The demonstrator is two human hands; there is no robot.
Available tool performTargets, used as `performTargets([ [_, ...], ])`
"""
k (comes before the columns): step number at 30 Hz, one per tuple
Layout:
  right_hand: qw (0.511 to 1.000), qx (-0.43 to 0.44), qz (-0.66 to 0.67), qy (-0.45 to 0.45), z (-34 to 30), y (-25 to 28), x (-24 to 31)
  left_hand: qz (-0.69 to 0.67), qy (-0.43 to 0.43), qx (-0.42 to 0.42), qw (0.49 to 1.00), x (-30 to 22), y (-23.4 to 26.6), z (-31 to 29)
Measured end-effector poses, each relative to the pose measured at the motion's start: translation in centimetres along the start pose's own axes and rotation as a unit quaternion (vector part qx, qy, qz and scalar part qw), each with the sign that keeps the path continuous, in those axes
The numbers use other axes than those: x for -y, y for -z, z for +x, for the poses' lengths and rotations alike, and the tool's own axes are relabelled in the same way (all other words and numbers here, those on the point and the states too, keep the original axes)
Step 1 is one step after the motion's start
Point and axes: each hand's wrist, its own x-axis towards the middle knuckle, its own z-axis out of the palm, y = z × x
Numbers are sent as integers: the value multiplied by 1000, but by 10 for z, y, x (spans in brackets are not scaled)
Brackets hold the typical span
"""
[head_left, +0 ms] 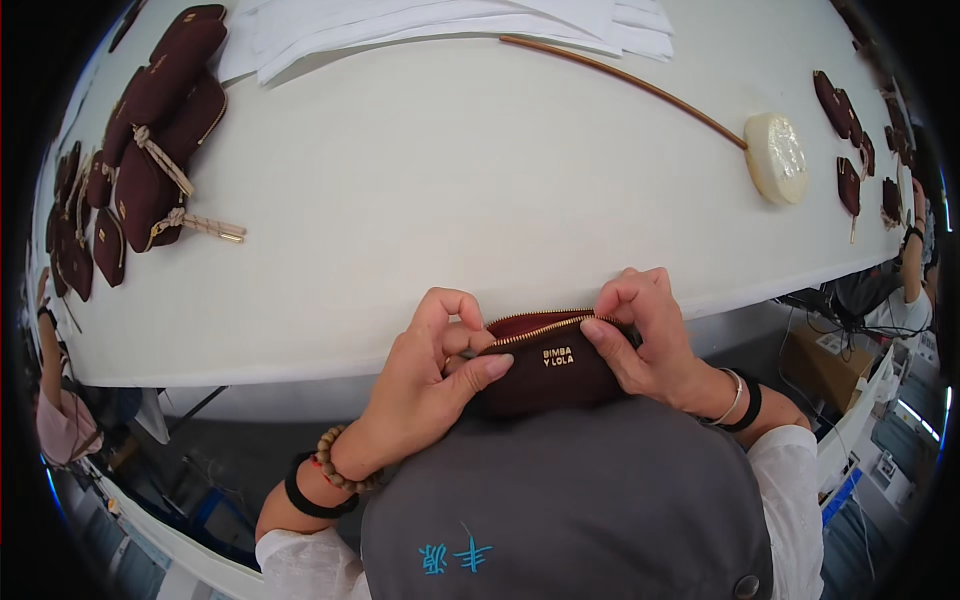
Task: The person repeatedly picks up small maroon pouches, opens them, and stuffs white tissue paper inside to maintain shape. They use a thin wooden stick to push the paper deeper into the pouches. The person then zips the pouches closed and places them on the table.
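Note:
Between my two hands, just off the table's near edge, is a small dark maroon zip pouch (pixel 555 385) with gold lettering on its front. Its gold-toothed zipper stands partly open, and a redder lining shows inside. My left hand (pixel 435 355) is closed on the pouch's left top corner, thumb on the front and fingers behind. At the right top corner, my right hand (pixel 645 335) pinches the pouch by the zipper, its thumb on the front. Whether the zipper pull is under the right fingers, I cannot tell.
White sheets (pixel 440 30) lie at the table's (pixel 400 190) far side. A brown stick (pixel 640 85) reaches to a cream, shiny rounded block (pixel 775 160). Maroon pouches (pixel 170 130) with braided straps pile up at the left; more (pixel 840 110) lie far right. Other people sit at both sides.

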Motion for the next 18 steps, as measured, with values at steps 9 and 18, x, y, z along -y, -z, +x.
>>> performTargets([
  [9, 941, -99, 290, -142, 54, 20, 13, -60, -119, -94, 987, -48, 1, 34],
  [18, 998, 17, 53, 13, 55, 20, 17, -163, -183, -152, 957, -38, -9, 42],
])
